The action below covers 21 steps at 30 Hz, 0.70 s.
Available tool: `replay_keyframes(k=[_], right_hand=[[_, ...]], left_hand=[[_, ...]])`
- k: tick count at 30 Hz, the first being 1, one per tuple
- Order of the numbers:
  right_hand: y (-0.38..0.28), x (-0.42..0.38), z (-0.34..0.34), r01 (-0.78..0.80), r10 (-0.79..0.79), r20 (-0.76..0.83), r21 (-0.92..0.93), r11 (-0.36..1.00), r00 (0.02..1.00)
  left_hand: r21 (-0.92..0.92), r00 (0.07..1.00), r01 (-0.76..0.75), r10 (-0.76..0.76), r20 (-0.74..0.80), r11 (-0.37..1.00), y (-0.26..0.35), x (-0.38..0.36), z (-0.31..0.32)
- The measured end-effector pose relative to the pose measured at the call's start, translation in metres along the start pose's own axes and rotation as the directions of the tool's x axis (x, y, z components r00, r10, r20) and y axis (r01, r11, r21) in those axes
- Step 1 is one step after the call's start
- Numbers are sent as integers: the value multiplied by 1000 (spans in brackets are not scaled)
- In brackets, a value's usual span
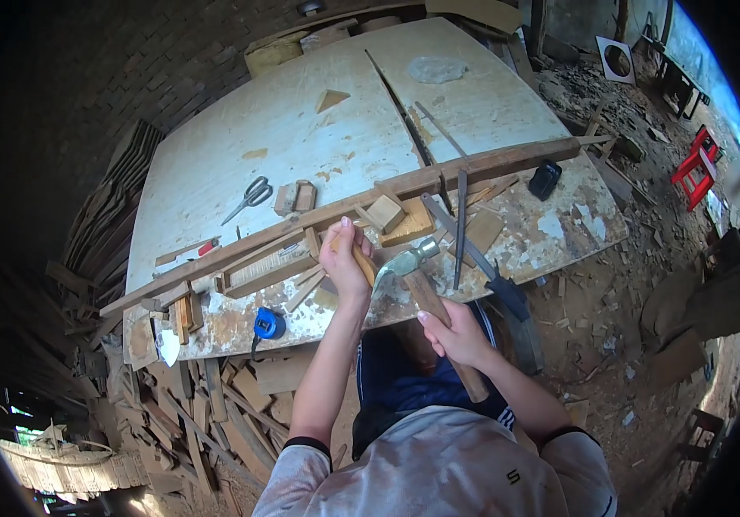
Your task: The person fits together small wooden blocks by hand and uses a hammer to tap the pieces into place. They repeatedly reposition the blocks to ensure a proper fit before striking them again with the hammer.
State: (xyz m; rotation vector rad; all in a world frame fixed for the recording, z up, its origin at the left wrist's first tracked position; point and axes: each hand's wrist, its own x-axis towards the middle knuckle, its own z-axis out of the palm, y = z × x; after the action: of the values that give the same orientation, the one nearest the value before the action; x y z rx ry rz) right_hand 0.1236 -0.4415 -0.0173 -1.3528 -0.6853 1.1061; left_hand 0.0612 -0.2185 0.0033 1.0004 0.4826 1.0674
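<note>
My left hand (347,258) is closed around a small piece of wood (363,261) above the front of the workbench. In my right hand (458,334) is the wooden handle of a claw hammer (426,297). The hammer's metal head lies just right of the held wood; whether they touch is unclear. Beyond my hands sit a small wooden block (385,213) and a yellowish block (409,223) by the long wooden beam (301,226). To the right of these lie a dark metal bar (460,233) and a saw-like tool with a dark handle (508,296).
Scissors (251,196), a blue tape measure (268,324) and a black object (545,180) lie on the bench (215,138). Wood scraps (206,414) are heaped below its left front. A red object (696,170) stands at the far right.
</note>
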Motion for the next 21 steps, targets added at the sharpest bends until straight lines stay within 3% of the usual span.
replay_keyframes(k=[17, 21], right_hand=[[-1, 14, 12, 136, -171, -181, -192, 972, 969], [-12, 6, 9, 57, -61, -107, -46, 997, 992]], left_hand=[[14, 998, -57, 57, 1, 998, -8, 31, 2], [111, 998, -49, 46, 34, 993, -3, 26, 5]])
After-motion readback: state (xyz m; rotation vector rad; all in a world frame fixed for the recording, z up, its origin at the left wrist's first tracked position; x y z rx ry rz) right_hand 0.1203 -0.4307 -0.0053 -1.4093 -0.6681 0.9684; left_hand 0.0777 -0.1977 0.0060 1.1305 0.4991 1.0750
